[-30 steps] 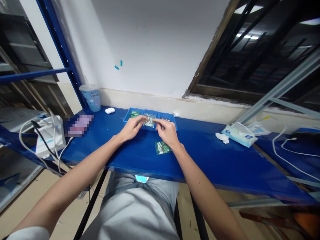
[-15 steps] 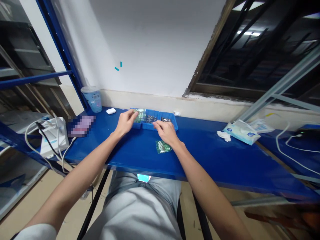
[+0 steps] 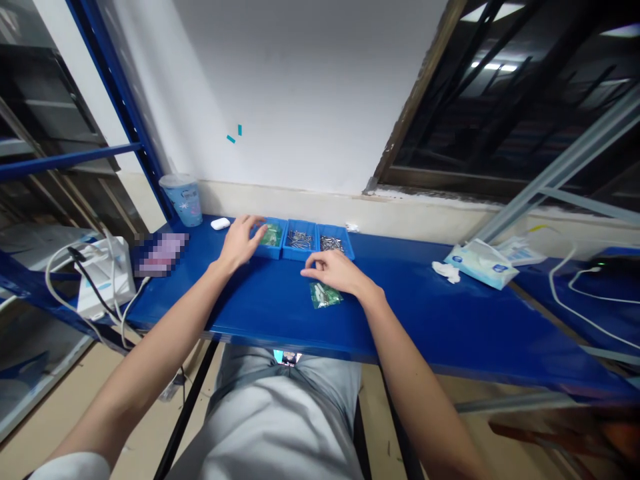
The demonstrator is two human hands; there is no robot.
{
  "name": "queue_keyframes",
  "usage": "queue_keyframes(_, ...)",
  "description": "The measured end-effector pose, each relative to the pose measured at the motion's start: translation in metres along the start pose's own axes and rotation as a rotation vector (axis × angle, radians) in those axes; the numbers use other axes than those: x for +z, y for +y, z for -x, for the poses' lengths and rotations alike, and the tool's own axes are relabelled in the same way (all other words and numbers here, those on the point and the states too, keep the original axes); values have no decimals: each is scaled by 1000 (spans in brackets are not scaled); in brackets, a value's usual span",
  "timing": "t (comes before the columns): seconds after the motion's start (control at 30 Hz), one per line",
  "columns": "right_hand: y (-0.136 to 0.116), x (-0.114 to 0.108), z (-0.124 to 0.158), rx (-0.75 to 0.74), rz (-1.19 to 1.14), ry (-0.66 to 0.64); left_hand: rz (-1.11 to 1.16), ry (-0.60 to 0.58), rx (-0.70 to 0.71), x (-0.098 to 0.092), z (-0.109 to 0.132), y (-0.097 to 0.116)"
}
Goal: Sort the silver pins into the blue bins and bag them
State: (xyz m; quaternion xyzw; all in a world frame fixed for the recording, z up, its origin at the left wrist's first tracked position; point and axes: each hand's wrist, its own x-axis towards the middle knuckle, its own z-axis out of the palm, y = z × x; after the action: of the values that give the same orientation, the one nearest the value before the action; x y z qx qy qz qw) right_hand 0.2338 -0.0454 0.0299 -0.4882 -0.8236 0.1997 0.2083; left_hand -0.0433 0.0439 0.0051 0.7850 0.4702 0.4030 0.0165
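Shifted leftward: left hand [image 3: 241, 241], fingers spread, green bags [image 3: 273, 235] at three o'clock. Right hand [image 3: 333, 269], fingers curled, pinch unclear; loose bag [image 3: 325, 296] at five o'clock.

A blue cup [image 3: 184, 203] stands near a small white case [image 3: 220, 224]; a crumpled tissue [image 3: 446, 272] lies beside a tissue pack [image 3: 483, 265].

1. White wall [image 3: 300, 87], cream lower band [image 3: 280, 195], 2 teal strips [image 3: 239, 130] on it.
2. Dark window [image 3: 525, 120] at right, bright lights [image 3: 494, 67] showing in its glass.
3. Long blue table [image 3: 425, 320] along the wall.
4. Blue metal frame [image 3: 111, 73] at left, grey brace [image 3: 575, 160] at right.
5. Beige floor [image 3: 220, 383] below.
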Motion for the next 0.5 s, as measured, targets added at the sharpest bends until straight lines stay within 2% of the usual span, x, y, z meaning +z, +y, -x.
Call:
queue_keyframes(0.07, 0, -5, 15, 24, 29, -19, -33, -101, 64, 3, 1, 1)
queue_keyframes(0.17, -1, -8, 42, -2, 112, 1, -137, -266, 89, 5, 1, 0)
queue_keyframes(0.27, -5, -5, 60, -40, 187, -38, -196, -365, 106, 6, 0, -2)
queue_keyframes(0.37, -9, 3, 64, -43, 220, -79, -196, -382, 130, 8, -1, -3)
queue_keyframes(0.5, -14, 11, 60, -78, 240, -65, -182, -313, 125, 9, 1, -2)
